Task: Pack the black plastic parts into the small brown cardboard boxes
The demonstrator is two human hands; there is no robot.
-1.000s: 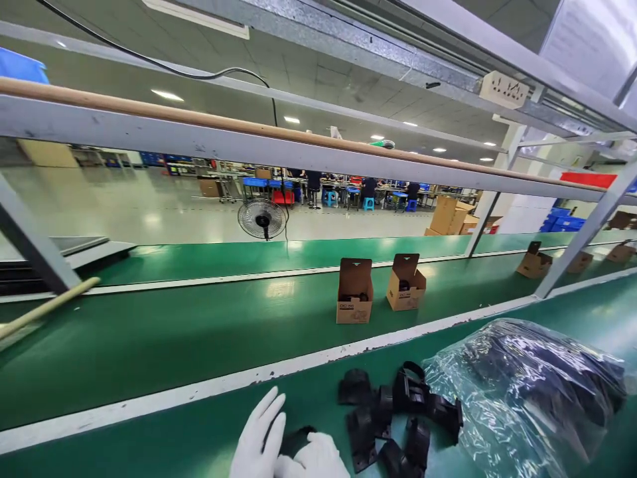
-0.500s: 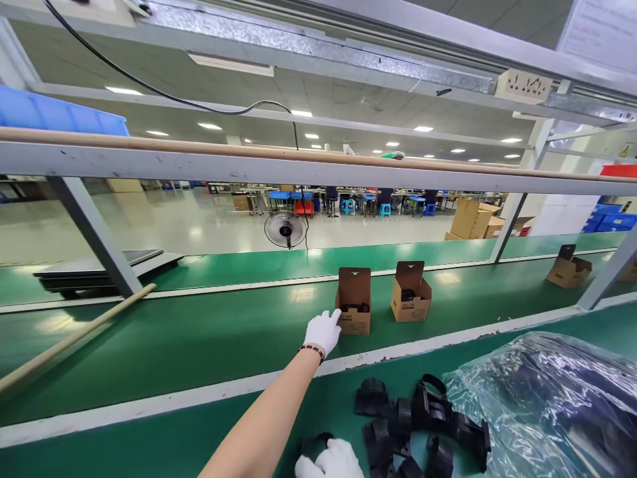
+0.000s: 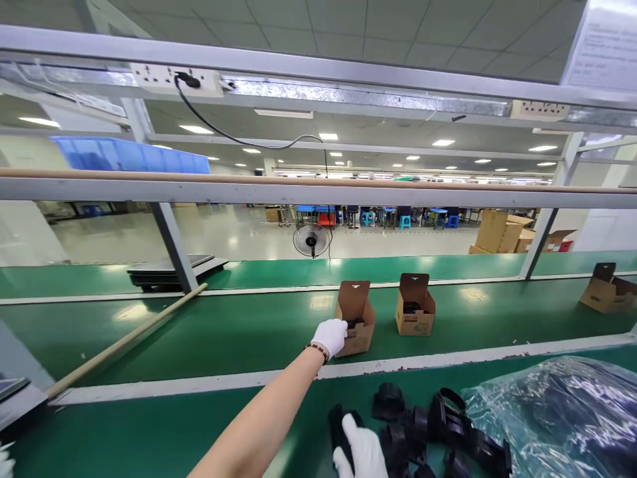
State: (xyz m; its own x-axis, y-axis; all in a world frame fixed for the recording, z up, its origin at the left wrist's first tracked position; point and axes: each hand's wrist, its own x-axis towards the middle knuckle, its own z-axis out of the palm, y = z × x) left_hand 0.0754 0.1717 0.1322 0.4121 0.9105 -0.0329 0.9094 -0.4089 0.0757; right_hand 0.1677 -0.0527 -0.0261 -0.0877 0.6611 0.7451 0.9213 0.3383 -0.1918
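Two open cardboard boxes stand on the green belt in front of you. Your left hand (image 3: 331,336), gloved in white, reaches across the white edge strip and closes its fingers on the near side of the nearer box (image 3: 356,318). That box sits upright with its flap raised, and a dark part is already visible inside it. The second box (image 3: 415,313) stands just to the right, apart from the first, also with its flap up and a dark item inside.

Your right hand (image 3: 361,451), also gloved, rests low on the near bench and grips a black plastic part (image 3: 341,428). Beside it to the right lies a loose pile of similar black parts (image 3: 432,431), and next to that a clear plastic bag (image 3: 562,411) holding more of them.

Judging from this layout, the work appears to be at an early stage: the box is gripped but remains on the belt, the part in your right hand has not gone into it, and the pile and bag are far from used up.

Further out, a third box (image 3: 607,292) sits at the right end of the belt, a wooden pole (image 3: 124,342) lies slanted across the belt at the left, and a fan (image 3: 311,239) stands beyond the far lane.
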